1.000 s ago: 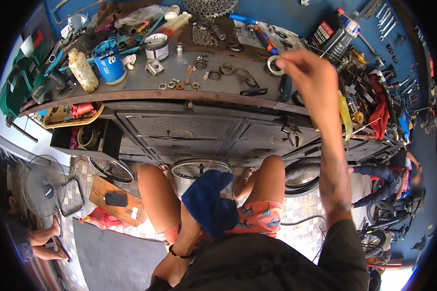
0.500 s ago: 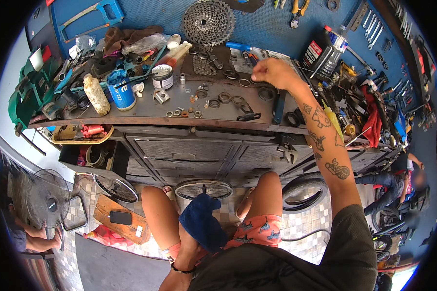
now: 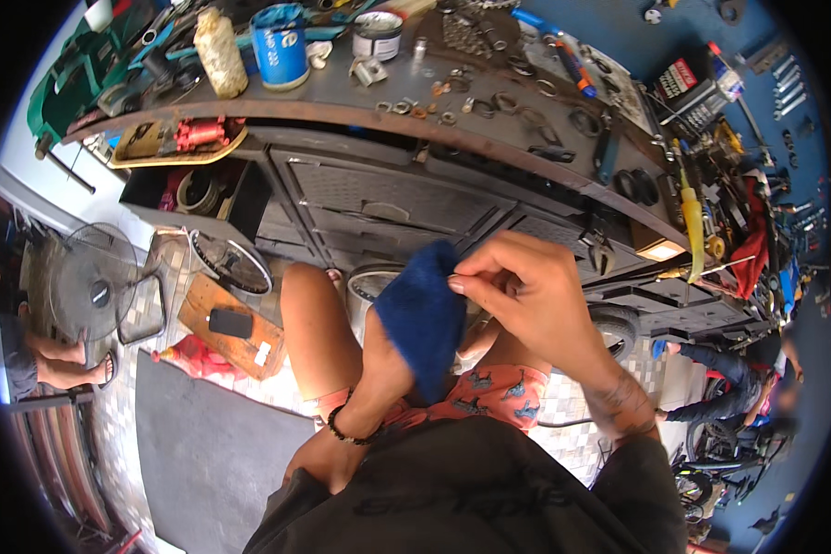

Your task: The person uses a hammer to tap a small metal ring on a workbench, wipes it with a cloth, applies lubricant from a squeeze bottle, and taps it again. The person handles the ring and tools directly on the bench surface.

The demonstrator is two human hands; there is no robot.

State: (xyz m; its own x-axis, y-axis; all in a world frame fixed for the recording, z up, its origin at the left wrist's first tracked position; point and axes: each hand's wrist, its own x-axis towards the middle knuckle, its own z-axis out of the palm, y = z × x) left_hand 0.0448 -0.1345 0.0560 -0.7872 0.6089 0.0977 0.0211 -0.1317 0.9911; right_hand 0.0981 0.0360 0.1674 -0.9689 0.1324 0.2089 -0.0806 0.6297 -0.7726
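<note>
In front of my lap, a dark blue cloth point(image 3: 423, 314) is draped over the fingers of my left hand point(image 3: 388, 360). Those fingers are mostly hidden beneath it, closed around the cloth. My right hand point(image 3: 528, 291) meets its upper right edge, thumb and forefinger pinched there. Whether a small part also sits in that pinch cannot be seen. Beyond both hands is the workbench point(image 3: 342, 103), its near edge strewn with small nuts and rings point(image 3: 448, 118). Larger dark rings point(image 3: 584, 121) lie farther right on the bench.
A blue can point(image 3: 279, 51), a stained bottle point(image 3: 220, 55) and a white tub point(image 3: 377, 39) stand at the bench's left. An adjustable wrench point(image 3: 600, 254) hangs from its front. A drawer point(image 3: 194, 203) sticks out on the left. On the floor are a fan point(image 3: 100, 294) and a wheel point(image 3: 231, 263).
My right hand has come back from the bench top to the blue cloth. My left hand has lifted the cloth slightly. The view has tilted down, so the bench appears higher.
</note>
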